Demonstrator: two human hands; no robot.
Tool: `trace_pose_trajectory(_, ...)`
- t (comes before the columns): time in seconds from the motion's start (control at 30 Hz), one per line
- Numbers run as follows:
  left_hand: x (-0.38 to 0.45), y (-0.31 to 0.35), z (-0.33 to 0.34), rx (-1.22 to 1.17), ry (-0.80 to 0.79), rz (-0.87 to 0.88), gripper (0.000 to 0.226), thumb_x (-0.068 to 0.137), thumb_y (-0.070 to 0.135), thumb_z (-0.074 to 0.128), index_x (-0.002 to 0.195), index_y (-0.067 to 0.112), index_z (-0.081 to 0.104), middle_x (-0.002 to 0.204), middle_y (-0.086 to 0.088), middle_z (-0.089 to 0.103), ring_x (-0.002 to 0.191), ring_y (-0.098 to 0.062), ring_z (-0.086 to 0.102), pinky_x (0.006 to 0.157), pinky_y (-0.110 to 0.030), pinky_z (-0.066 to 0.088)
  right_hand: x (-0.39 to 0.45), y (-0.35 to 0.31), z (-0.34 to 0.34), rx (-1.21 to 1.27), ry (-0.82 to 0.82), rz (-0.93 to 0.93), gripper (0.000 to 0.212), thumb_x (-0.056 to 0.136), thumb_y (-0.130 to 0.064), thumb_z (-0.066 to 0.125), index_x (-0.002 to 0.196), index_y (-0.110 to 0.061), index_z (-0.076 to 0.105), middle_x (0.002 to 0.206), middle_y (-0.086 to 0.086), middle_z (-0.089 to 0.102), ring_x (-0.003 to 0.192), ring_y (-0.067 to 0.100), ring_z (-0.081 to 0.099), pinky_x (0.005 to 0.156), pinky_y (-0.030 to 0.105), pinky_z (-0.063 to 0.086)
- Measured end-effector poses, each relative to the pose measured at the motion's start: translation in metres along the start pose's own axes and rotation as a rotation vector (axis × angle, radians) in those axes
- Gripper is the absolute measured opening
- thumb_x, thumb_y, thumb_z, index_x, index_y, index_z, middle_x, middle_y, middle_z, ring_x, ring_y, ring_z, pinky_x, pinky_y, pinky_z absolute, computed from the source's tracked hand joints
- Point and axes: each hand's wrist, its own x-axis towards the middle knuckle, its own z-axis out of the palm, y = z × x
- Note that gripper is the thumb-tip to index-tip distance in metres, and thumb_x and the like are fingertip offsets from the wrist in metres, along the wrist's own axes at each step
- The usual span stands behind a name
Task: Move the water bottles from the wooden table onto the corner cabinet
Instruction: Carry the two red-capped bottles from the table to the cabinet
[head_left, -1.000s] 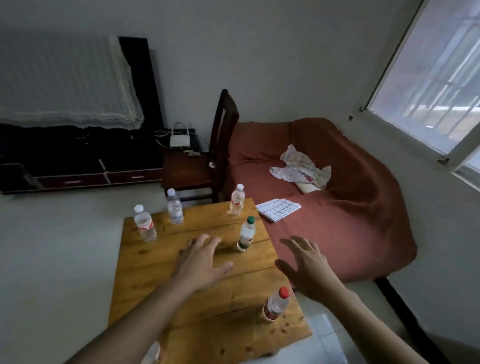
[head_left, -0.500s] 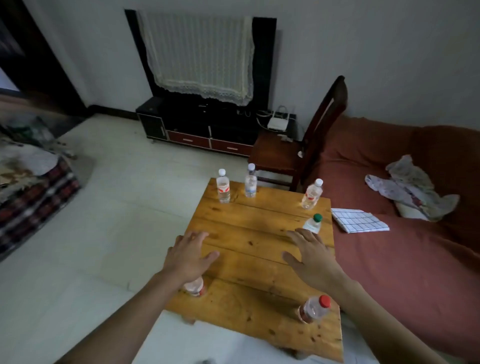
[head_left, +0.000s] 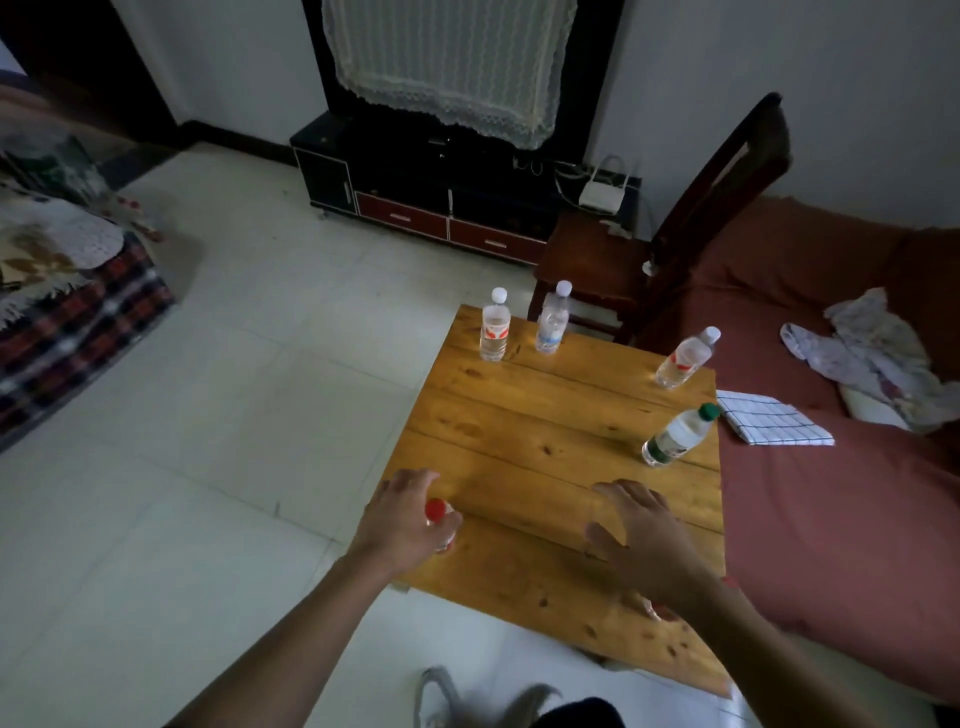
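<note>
Planks of knotty, honey-coloured pine make up the square wooden table (head_left: 550, 447), which carries clear plastic water bottles. 2 white-capped ones stand upright side by side at the far edge, the red-labelled bottle (head_left: 494, 326) left of the blue-labelled bottle (head_left: 554, 319). A third white-capped bottle (head_left: 684, 359) stands at the far right corner, and the green-capped bottle (head_left: 676, 436) stands nearer, along the right edge. At the near left edge the left hand (head_left: 402, 519) curls around the red-capped bottle (head_left: 438, 519), whose cap shows above the fingers. The right hand (head_left: 641, 540) hovers palm down, fingers spread and slack, holding nothing. Beyond the table sits a dark, glossy low cabinet (head_left: 415, 182) with red drawer fronts and a lace cloth (head_left: 452, 57) hanging above it.
</note>
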Motion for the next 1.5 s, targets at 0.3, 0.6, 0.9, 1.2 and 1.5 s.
trace_pose_trajectory(0.3,0.021,-0.026,0.041,-0.152,0.021,-0.099,0.064,0.083,0.053,0.070,0.136,0.026,0.047,0.130,0.001,0.059,0.114,-0.019,0.057,0.082,-0.025,0.046,0.011,-0.013,0.044,0.024,-0.172,0.041,0.059,0.097,-0.053,0.044,0.149,-0.029,0.032,0.158,-0.002,0.027,0.145,0.022,0.025,0.115,0.048,0.035)
trace_pose_trajectory(0.6,0.048,-0.062,0.094,-0.272,0.118,-0.028,0.055,0.073,0.047,0.082,0.119,0.030,0.057,0.112,0.009,0.064,0.097,-0.010,0.059,0.079,-0.021,0.048,0.015,0.006,0.076,0.003,-0.197,0.054,0.060,0.096,-0.052,0.047,0.149,-0.025,0.036,0.157,-0.001,0.032,0.142,0.022,0.030,0.113,0.039,0.037)
trace_pose_trajectory(0.9,0.064,-0.086,0.129,-0.430,0.184,0.029,0.064,0.072,0.044,0.085,0.126,0.029,0.054,0.117,0.011,0.061,0.105,-0.008,0.057,0.082,-0.017,0.048,0.026,0.007,0.115,0.082,-0.180,0.062,0.085,0.078,-0.079,0.025,0.142,-0.026,0.043,0.150,0.001,0.042,0.135,0.025,0.042,0.104,0.049,0.047)
trace_pose_trajectory(1.2,0.077,-0.096,0.138,-0.417,0.216,0.100,0.060,0.070,0.041,0.087,0.119,0.026,0.056,0.106,0.009,0.063,0.093,-0.008,0.060,0.075,-0.021,0.054,0.023,0.004,0.127,0.139,-0.111,0.089,0.056,0.094,-0.043,0.058,0.142,-0.017,0.048,0.148,0.004,0.046,0.131,0.021,0.046,0.102,0.030,0.040)
trace_pose_trajectory(1.5,0.069,-0.054,0.155,-0.341,0.155,0.269,0.066,0.062,0.025,0.093,0.118,0.023,0.058,0.102,0.010,0.062,0.092,-0.012,0.062,0.074,-0.025,0.057,0.000,0.046,0.129,0.204,-0.086,0.201,0.058,0.095,-0.047,0.055,0.144,-0.018,0.044,0.143,0.007,0.049,0.126,0.022,0.048,0.101,0.037,0.046)
